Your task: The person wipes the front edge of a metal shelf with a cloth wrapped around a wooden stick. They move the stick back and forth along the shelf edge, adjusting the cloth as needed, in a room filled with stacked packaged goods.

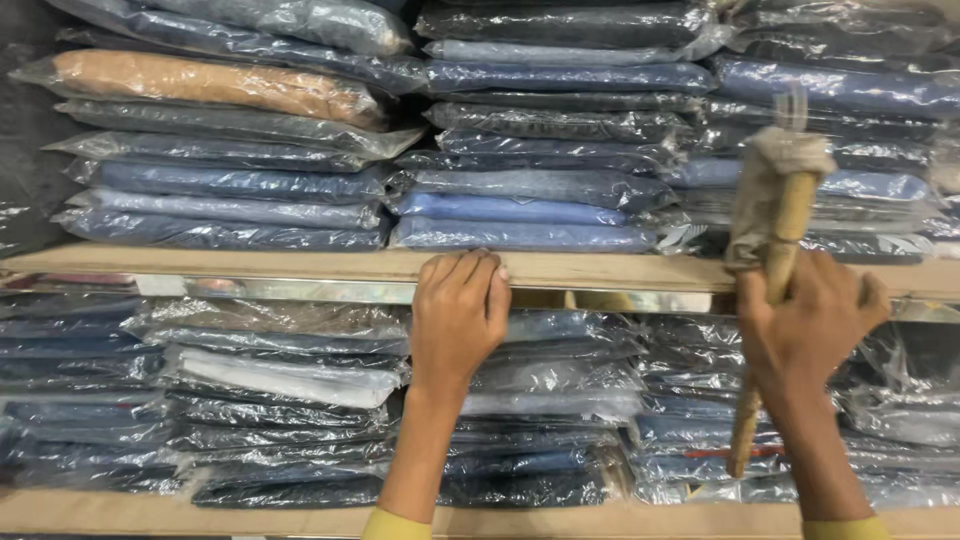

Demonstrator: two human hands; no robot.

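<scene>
My left hand [458, 315] rests with its fingers curled over the front edge of a wooden shelf [250, 264], holding nothing loose. My right hand [806, 322] grips a wooden stick [780, 262] held nearly upright. A rag or cloth strips are bound around the stick's top end [778, 160], like a duster. The stick's lower end reaches down past my wrist. Behind both hands stand stacks of folded garments in clear plastic bags [530, 190], mostly blue and dark denim.
One tan folded garment in plastic [200, 82] lies in the upper left stack. A lower shelf [200, 510] carries more bagged dark garments [280, 400]. A shiny metal strip [300, 290] runs under the upper shelf's edge.
</scene>
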